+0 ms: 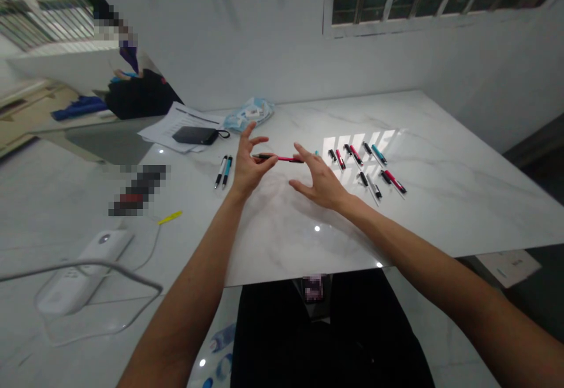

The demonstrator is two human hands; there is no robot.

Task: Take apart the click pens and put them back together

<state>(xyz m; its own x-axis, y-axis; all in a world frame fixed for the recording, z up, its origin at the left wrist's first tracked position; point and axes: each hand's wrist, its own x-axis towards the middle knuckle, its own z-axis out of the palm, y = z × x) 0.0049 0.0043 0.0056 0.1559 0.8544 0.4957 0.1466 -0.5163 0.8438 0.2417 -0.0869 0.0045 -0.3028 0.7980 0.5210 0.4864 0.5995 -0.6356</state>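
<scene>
My left hand (252,168) pinches a red pen with a black end (285,158) between thumb and fingertips, holding it level above the table. My right hand (322,179) is at the pen's other end, with thumb and fingers spread apart; whether a finger touches the pen I cannot tell. Left of my left hand lie a white-and-black pen (221,171) and a blue-and-black pen (227,172), side by side. Beyond my right hand are several separated pen parts: red barrels (356,155), a blue barrel (379,154), a white barrel (374,186) and short black pieces (363,179).
The white marbled table (282,241) meets a wall at the back. Papers (176,124), a black pouch (195,135) and a blue-and-white soft packet (249,114) lie at the back left. A white power strip (83,270) with a grey cable is at the near left.
</scene>
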